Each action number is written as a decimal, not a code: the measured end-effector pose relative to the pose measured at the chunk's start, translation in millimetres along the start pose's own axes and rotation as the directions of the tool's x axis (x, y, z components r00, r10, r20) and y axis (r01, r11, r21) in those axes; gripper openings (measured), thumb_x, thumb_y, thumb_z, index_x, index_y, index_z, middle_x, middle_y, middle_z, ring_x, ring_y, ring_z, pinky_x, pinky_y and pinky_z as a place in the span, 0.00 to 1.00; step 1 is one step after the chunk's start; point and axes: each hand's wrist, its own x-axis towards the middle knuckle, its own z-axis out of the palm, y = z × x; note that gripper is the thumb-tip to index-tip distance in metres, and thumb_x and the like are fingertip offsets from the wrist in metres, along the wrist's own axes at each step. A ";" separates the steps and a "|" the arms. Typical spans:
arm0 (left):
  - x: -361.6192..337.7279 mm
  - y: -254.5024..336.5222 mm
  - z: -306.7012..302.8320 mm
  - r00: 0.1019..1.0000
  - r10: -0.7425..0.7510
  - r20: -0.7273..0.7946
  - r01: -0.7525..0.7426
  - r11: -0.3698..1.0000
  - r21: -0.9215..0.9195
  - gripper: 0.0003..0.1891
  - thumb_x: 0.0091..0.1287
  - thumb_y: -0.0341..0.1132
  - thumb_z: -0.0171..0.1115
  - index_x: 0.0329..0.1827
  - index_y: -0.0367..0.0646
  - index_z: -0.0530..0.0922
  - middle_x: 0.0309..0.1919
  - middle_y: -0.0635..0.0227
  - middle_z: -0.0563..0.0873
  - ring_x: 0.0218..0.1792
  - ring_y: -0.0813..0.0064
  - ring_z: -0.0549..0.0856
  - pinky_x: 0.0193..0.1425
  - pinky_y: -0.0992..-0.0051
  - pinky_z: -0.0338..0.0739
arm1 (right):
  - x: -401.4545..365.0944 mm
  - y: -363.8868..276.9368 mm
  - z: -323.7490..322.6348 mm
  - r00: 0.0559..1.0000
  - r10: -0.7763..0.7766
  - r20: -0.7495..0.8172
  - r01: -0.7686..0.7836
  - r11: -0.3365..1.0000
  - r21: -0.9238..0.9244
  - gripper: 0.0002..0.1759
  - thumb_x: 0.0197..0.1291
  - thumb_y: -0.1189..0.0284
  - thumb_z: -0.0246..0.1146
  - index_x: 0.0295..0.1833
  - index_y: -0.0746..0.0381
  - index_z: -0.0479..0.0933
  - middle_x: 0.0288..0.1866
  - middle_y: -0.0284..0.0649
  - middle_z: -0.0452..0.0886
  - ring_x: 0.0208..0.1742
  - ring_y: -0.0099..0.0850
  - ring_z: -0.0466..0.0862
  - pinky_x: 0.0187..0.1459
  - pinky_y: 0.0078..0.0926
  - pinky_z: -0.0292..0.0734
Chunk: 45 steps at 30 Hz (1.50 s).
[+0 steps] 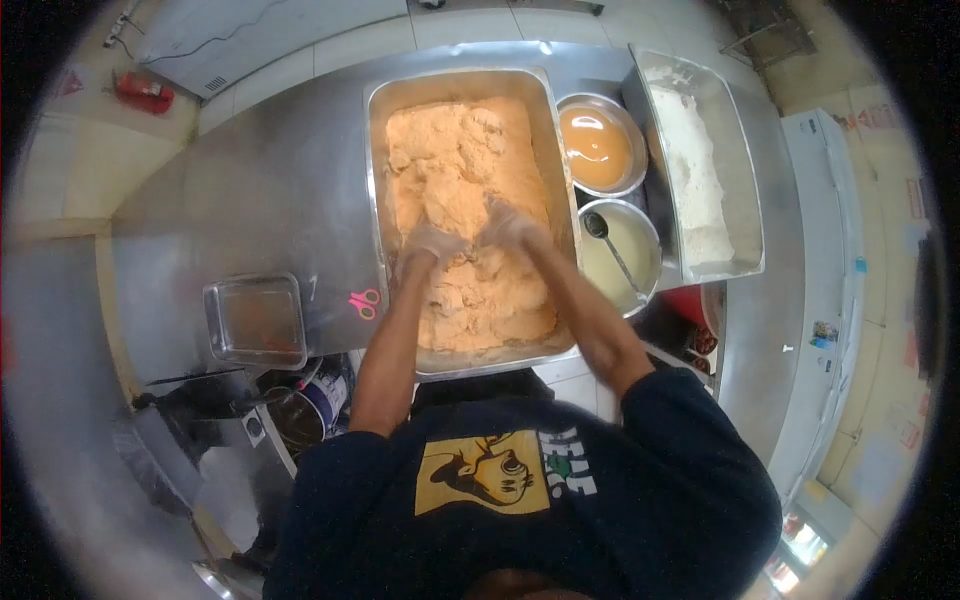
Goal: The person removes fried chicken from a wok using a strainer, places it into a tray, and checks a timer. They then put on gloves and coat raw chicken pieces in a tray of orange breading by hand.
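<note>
A deep metal tray [376, 215] holds a lumpy, orange, dough-like mass [460, 135]. Both my hands are inside it, wearing what look like thin, translucent gloves. My left hand [436, 242] presses into the middle of the mass, its fingers curled in and partly buried. Close beside it, my right hand [508, 226] grips the same mass, fingers sunk into it and slightly blurred. Orange bits cling to both hands. Some of the mass rises in a mound just beyond them.
Right of the tray stand a bowl of orange liquid [597, 148], a bowl of pale liquid [632, 258] with a black ladle [597, 226], and a long bin of white powder [700, 180]. Pink scissors [366, 302] and a shallow metal pan [256, 320] lie to the left.
</note>
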 end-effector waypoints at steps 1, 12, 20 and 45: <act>1.2 -5.0 -4.1 0.997 -0.026 0.079 0.032 0.997 -0.076 0.40 0.49 0.49 0.75 0.64 0.35 0.76 0.64 0.47 0.79 0.65 0.54 0.78 0.66 0.65 0.74 | -6.4 10.2 -14.5 0.992 -0.080 0.099 0.063 0.984 0.166 0.46 0.56 0.76 0.63 0.79 0.64 0.49 0.75 0.63 0.61 0.71 0.49 0.72 0.67 0.39 0.72; 33.2 -2.4 63.5 0.898 0.184 -0.400 0.111 0.784 0.611 0.48 0.53 0.48 0.72 0.72 0.29 0.61 0.57 0.42 0.81 0.60 0.54 0.82 0.61 0.66 0.78 | -15.4 -22.4 24.2 0.889 -0.134 -0.438 -0.112 0.863 -0.492 0.49 0.58 0.58 0.66 0.77 0.71 0.53 0.72 0.56 0.69 0.73 0.40 0.70 0.67 0.29 0.70; -7.0 3.2 -6.5 0.915 0.127 -0.382 -0.094 0.990 0.103 0.53 0.48 0.47 0.76 0.75 0.33 0.58 0.51 0.46 0.85 0.51 0.54 0.86 0.56 0.65 0.81 | 10.1 22.7 -26.0 0.965 -0.214 -0.153 0.216 0.976 -0.006 0.33 0.64 0.55 0.62 0.64 0.71 0.70 0.57 0.61 0.79 0.61 0.46 0.80 0.61 0.34 0.75; -2.4 -50.9 62.7 0.987 0.071 -0.143 -0.060 0.995 0.085 0.39 0.56 0.54 0.69 0.69 0.40 0.73 0.59 0.44 0.80 0.58 0.55 0.82 0.59 0.64 0.79 | 45.5 53.3 95.8 0.943 0.262 -0.205 -0.237 0.962 0.139 0.39 0.59 0.43 0.64 0.66 0.62 0.73 0.67 0.50 0.75 0.66 0.44 0.77 0.66 0.35 0.71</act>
